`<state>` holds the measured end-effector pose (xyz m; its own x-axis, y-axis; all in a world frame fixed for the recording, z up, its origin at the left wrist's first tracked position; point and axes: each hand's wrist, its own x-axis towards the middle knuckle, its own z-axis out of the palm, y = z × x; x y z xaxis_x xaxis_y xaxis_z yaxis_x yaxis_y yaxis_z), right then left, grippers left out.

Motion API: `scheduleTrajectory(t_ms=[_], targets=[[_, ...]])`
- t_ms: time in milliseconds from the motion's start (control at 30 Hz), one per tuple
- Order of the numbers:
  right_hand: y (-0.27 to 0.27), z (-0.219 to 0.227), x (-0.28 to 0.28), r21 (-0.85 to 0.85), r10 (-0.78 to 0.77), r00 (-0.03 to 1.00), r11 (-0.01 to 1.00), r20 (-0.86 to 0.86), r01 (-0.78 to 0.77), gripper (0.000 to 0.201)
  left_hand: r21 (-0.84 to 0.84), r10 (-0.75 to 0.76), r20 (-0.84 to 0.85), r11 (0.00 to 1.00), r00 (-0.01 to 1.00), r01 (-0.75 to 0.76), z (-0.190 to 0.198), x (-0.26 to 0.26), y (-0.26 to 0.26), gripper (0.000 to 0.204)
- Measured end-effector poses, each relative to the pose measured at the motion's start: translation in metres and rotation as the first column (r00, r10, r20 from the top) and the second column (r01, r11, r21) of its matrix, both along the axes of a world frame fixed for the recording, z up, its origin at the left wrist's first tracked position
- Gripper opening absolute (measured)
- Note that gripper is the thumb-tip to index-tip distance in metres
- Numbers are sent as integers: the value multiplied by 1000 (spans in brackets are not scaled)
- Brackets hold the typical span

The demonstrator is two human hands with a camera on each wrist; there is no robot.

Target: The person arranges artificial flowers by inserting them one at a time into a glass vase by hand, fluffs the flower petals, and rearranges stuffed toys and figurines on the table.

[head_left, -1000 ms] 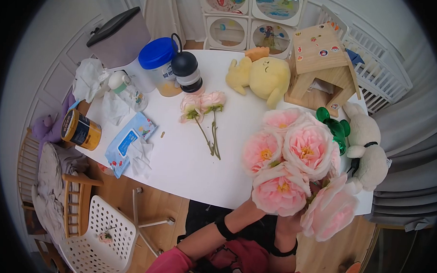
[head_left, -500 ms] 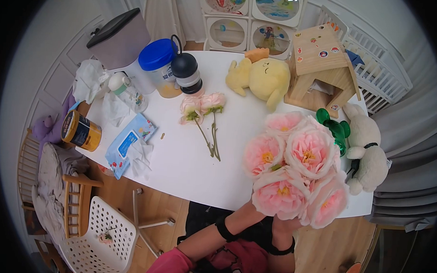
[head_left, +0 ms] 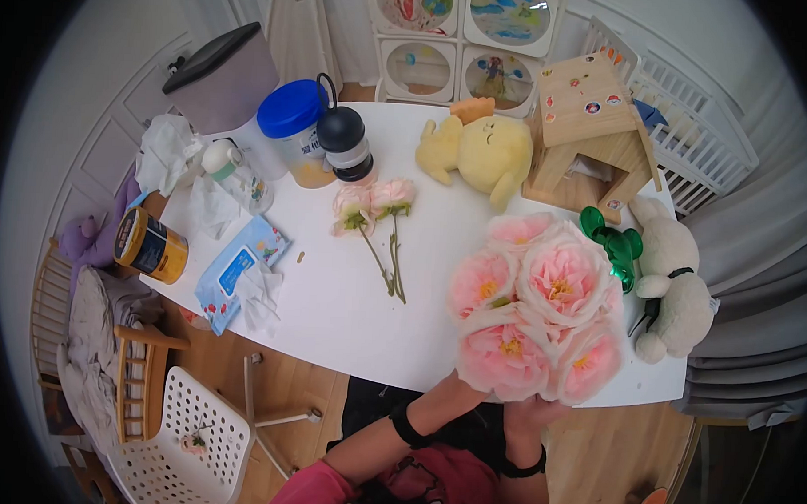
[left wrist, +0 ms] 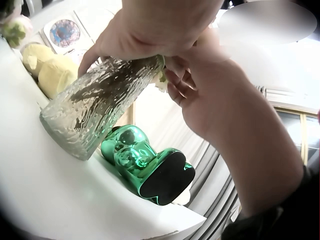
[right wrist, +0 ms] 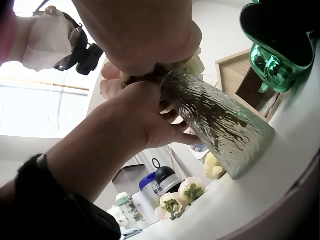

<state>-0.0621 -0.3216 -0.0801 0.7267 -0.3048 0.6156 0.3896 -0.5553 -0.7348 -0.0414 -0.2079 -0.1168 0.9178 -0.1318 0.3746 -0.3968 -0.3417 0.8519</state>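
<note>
At four o'clock, the right hand (head_left: 533,415), gripping large ruffled pink flowers (head_left: 560,286), could, by tugging, tip the rippled clear-glass vase (left wrist: 90,112) the left hand (left wrist: 150,32) grips.

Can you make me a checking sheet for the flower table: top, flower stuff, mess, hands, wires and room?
Surface: white table, small brown bit on it.
Job's things: pink bouquet, textured glass vase, two loose flowers.
Clutter: wipes pack, crumpled tissues, blue-lidded jar, yellow plush.
Hands: left hand grips the vase; right hand near its neck, grip unclear.
Cables: nothing seen.
Surroundings: chair holding a flower, white crib.
</note>
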Motion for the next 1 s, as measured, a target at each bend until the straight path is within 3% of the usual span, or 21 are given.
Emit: scheduleTrajectory(t_ms=[67, 100, 133, 167, 200, 267, 300, 367, 400, 467, 500, 567, 667, 800, 867, 900, 967, 1000], targets=[[-5, -10, 1, 249, 19, 997, 968, 70, -36, 48, 15, -7, -16, 1000, 1000, 7, -3, -4, 9, 39], [-9, -16, 1, 249, 19, 997, 968, 72, -36, 48, 22, -11, -24, 1000, 1000, 11, 2, -15, 27, 39], [-15, -22, 1, 488, 92, 996, 868, 22, -91, 55, 29, -16, -32, 999, 999, 16, 2, 11, 21, 40], [-17, -22, 1, 696, 174, 985, 708, -8, -120, 63, 36, -21, -42, 999, 999, 23, 3, 16, 24, 40], [-20, -21, 3, 697, 172, 985, 707, -8, -118, 63, 44, -27, -51, 999, 998, 29, -1, 3, 35, 40], [-19, -7, 7, 507, 293, 953, 834, -73, -218, 64, 67, -38, -73, 997, 997, 43, -6, -8, 39, 41], [-18, -2, 8, 511, 293, 954, 831, -71, -217, 64, 72, -39, -73, 996, 997, 44, -4, -10, 42, 41], [-14, 5, 9, 772, 523, 849, 570, -78, -281, 65, -57, 46, -89, 997, 995, -51, 3, -13, 47, 41], [-14, -4, 11, 773, 523, 849, 568, -76, -281, 65, -54, 47, -88, 997, 995, -52, -6, -14, 48, 41], [-14, -31, 17, 309, 452, 890, 839, 60, -447, 62, 16, 193, -56, 981, 980, -192, -32, -13, 49, 41], [-13, -30, 17, 310, 452, 890, 839, 60, -447, 62, 17, 193, -55, 981, 980, -192, -25, -12, 47, 41], [-5, -28, 21, 329, 450, 891, 834, 57, -443, 62, -369, 193, -151, 899, 969, -237, -10, -10, 41, 41], [-2, -26, 24, 359, 445, 894, 827, 52, -433, 61, -344, 282, -11, 900, 959, -268, -29, -6, 40, 40], [0, -26, 22, 393, 448, 893, 814, 47, -428, 60, -222, 398, -1, 894, 917, -389, -21, -11, 33, 39], [3, -26, 20, 410, 450, 892, 806, 42, -427, 59, -440, 313, -166, 825, 935, -355, -16, -11, 32, 39], [3, -26, 22, 418, 452, 891, 802, 40, -426, 59, -441, 315, -167, 824, 934, -356, -5, -11, 32, 39], [-3, -30, 13, 436, 455, 890, 794, 35, -423, 58, -309, 313, 53, 908, 948, -283, 21, -9, 33, 37], [1, -30, 11, 444, 456, 889, 791, 32, -422, 58, -309, 315, 52, 907, 948, -285, 24, -9, 33, 37]])
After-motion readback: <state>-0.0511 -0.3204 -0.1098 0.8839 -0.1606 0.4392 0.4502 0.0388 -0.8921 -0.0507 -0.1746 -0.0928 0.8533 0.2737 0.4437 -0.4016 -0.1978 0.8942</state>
